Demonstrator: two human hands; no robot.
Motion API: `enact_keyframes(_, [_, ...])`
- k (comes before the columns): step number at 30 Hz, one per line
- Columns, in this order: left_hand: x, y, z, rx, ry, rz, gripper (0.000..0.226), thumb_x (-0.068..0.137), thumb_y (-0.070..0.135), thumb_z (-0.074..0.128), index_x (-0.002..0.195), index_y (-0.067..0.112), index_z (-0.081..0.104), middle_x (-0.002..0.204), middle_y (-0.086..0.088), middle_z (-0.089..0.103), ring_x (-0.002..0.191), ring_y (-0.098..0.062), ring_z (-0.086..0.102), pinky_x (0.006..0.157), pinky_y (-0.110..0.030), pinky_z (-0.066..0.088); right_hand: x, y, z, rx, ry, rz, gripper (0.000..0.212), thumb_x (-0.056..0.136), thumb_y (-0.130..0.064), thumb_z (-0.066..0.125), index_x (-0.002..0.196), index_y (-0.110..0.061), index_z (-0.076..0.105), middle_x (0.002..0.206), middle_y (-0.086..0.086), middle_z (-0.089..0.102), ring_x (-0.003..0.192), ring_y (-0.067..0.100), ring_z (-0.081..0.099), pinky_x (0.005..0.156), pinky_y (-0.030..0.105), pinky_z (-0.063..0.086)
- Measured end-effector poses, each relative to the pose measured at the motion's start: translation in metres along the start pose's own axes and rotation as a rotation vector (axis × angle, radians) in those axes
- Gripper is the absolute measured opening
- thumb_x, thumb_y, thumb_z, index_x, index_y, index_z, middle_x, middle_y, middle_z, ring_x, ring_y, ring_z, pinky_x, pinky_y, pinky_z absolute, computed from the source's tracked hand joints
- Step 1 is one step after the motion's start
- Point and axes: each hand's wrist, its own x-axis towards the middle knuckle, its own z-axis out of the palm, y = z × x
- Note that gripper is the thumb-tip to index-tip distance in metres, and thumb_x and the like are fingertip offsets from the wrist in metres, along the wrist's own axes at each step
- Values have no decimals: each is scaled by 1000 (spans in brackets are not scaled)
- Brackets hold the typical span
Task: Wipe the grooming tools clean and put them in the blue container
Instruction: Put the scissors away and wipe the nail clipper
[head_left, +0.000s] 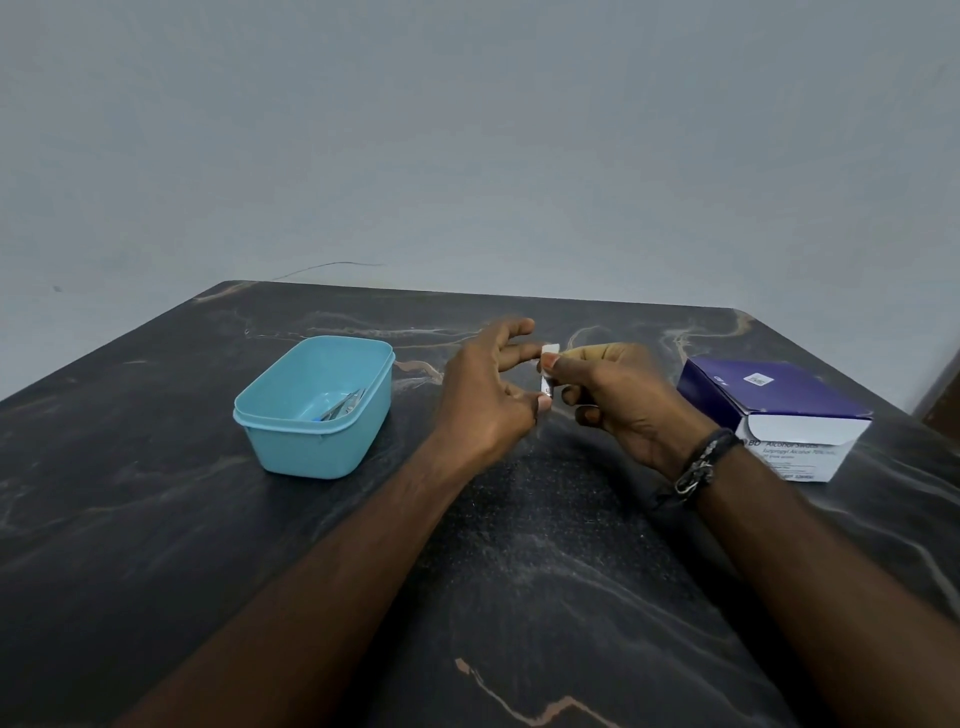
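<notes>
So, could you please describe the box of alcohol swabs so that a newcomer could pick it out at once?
Start at the dark marbled table and look to its right edge, beyond the right hand. The box of alcohol swabs lies there, purple on top and white in front with printed text, unlike the open light-blue container on the left.

Both forearms are bare and sleeveless, and a dark braided bracelet (704, 457) with a metal clasp circles the right wrist.
</notes>
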Motion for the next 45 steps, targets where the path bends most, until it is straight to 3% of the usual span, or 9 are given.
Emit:
enact_keyframes(7, [0,-2,-3,2,24,-4,78,74,-9,75,141,17,43,134,-2,62,85,-25,73,69,-45,61,-2,-1,-5,-110,-156,60,15,83,-16,75,72,-6,74,67,6,66,53,7,49,41,19,34])
enact_keyframes(10, [0,-2,-2,10,-3,-8,80,74,-9,75,143,17,42,135,-1,61,79,-33,72,68,-48,60,-2,0,-5,-108,-103,30,13,83,-16,76,77,-4,75,68,6,65,55,8,48,42,19,34])
enact_keyframes(15, [2,-3,0,11,-28,10,80,75,-7,76,143,17,42,134,2,62,53,-20,58,64,-43,61,-1,0,0,-43,9,-13,13,86,-14,72,77,-4,74,75,12,63,56,11,46,41,20,33])
enact_keyframes(19, [2,-3,0,-46,26,5,75,76,-6,75,141,15,44,130,-1,64,65,-27,68,70,-45,61,-1,-2,1,-28,4,-43,18,88,-15,70,86,3,71,80,16,56,56,11,43,42,19,33])
enact_keyframes(22, [3,-3,1,-162,71,-83,59,79,3,76,132,13,52,112,-1,70,79,-21,72,74,-39,61,-1,-5,-1,52,-7,-78,16,90,-16,67,81,-4,69,86,15,50,60,11,39,46,20,31])
enact_keyframes(26, [4,0,-5,-356,-105,-313,25,87,16,71,109,5,65,92,-11,74,72,-17,70,73,-34,62,-3,-8,-2,184,-59,-88,13,91,-18,63,88,-9,72,87,9,57,67,9,44,50,20,32])
enact_keyframes(31, [3,1,-7,-550,-265,-378,19,90,17,65,102,3,68,77,-7,72,68,-20,71,73,-40,62,-6,-12,-6,237,-147,-92,15,91,-21,62,92,-9,72,83,2,65,61,7,53,49,18,34])
enact_keyframes(39, [4,0,-8,-487,-111,-305,13,84,11,72,94,1,71,71,-8,72,60,-17,66,71,-38,62,-2,-9,-9,110,-138,-103,17,89,-20,67,94,-6,75,81,6,58,65,8,43,50,20,31])
enact_keyframes(45, [3,-1,-6,-365,-43,-257,8,86,9,72,87,1,72,68,-10,72,53,-15,66,56,-24,56,-3,-6,-8,43,-131,-122,16,83,-18,72,89,-4,76,86,17,51,65,14,37,48,23,27])
